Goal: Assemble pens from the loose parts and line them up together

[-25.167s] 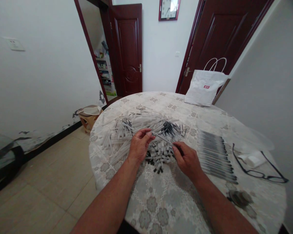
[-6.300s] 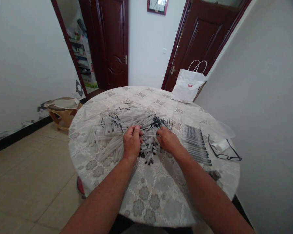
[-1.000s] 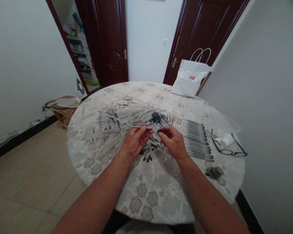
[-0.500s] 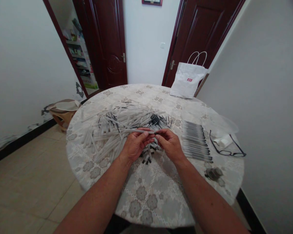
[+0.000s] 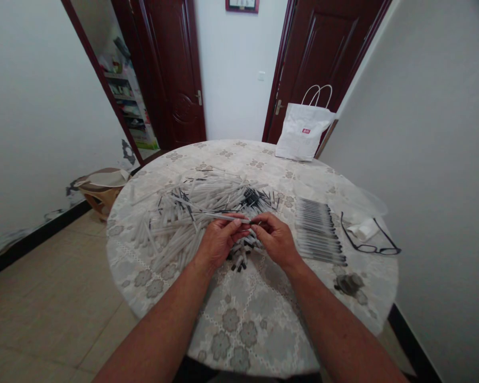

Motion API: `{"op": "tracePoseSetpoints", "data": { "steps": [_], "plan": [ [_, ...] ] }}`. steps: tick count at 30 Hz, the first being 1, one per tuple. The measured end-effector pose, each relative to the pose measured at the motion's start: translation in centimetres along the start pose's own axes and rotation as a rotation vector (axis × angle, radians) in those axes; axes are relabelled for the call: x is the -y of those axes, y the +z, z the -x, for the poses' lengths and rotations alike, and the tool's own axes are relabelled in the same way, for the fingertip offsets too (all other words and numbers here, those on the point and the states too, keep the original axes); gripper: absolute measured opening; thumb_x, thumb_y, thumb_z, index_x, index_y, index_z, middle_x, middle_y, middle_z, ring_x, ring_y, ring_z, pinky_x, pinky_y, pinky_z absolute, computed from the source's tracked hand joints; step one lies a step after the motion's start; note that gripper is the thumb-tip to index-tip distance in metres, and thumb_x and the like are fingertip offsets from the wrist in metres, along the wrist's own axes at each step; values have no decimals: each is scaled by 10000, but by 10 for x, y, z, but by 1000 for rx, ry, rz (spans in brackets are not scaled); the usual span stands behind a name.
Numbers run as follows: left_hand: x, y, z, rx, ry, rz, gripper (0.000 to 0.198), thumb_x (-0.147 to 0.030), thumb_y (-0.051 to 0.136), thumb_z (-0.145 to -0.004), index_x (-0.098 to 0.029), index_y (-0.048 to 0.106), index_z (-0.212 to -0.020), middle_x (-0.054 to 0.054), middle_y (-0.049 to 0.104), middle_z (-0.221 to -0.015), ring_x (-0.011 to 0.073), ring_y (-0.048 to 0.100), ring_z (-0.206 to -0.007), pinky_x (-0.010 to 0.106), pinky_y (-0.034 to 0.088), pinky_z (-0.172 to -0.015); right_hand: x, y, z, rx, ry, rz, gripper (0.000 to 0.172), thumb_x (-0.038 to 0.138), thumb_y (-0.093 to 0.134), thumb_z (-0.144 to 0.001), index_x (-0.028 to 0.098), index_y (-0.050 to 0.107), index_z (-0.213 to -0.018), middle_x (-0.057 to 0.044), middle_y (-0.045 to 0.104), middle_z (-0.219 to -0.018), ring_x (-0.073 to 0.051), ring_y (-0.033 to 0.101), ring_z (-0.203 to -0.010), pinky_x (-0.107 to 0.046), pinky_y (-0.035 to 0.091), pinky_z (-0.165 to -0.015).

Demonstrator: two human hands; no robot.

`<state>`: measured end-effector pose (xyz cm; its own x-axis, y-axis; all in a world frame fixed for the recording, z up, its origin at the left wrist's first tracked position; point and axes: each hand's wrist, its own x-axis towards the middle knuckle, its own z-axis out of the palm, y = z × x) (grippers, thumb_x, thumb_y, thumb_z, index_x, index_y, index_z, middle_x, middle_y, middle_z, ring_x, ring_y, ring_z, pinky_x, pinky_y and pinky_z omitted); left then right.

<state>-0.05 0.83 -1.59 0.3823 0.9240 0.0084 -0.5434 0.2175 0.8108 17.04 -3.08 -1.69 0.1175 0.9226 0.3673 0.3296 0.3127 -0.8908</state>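
Observation:
My left hand (image 5: 219, 242) pinches a clear pen barrel (image 5: 223, 217) that lies level, pointing left. Fingertips of my right hand (image 5: 274, 239) meet that barrel's right end, closed on a small dark pen part; what exactly it is I cannot tell. Both hands hover over a heap of clear barrels and black refills (image 5: 191, 205) and a smaller heap of black-and-clear caps (image 5: 241, 254) on the round table (image 5: 239, 330). A tidy row of finished pens (image 5: 317, 231) lies just right of my right hand.
Black glasses (image 5: 369, 239) and a folded white tissue (image 5: 363, 230) sit at the table's right edge, on clear plastic. A white paper bag (image 5: 303, 138) leans at the far side. A dark round lump (image 5: 347, 282) lies near the front right. A stool (image 5: 101, 186) stands left of the table.
Over the last second my right hand closed the gap and brought its small part up to the end of the barrel held by my left hand. The view has shifted slightly.

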Motion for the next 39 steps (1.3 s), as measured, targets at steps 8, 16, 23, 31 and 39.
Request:
{"op": "tracePoseSetpoints", "data": {
  "steps": [8,16,23,31,39],
  "plan": [
    [-1,2,1,-15,-24,17,272,-259,852,-745,-130,748,-961,111,777,-973,213,751,-871,347,614,-825,-4,1,0,-3,56,-31,208,386,663,-882,210,697,-986,17,618,-724,-141,529,-626,-249,415,-578],
    [-2,5,3,-55,-34,-20,292,-266,876,-716,-130,755,-944,87,770,-873,197,742,-781,350,618,-779,0,0,2,26,-3,119,241,437,553,-967,216,646,-995,1,632,-744,-156,568,-677,-255,437,-625],
    [0,5,3,-21,-68,-62,291,-283,879,-712,-129,771,-934,82,756,-804,188,725,-746,344,608,-771,1,-1,6,48,-34,175,416,460,386,-1045,223,528,-734,6,556,-667,-155,518,-638,-262,395,-606],
    [0,3,2,-42,-44,-65,318,-308,884,-705,-140,772,-950,46,732,-762,158,698,-703,326,595,-753,5,-2,7,19,-98,174,179,380,526,-983,209,578,-982,6,598,-795,-149,548,-695,-259,412,-657],
    [3,1,3,-20,-56,-91,331,-330,864,-723,-138,765,-974,48,721,-758,153,676,-681,328,588,-720,-3,1,8,55,-44,72,415,435,358,-1060,214,546,-763,18,518,-638,-148,507,-602,-279,383,-613]
  ]
}}
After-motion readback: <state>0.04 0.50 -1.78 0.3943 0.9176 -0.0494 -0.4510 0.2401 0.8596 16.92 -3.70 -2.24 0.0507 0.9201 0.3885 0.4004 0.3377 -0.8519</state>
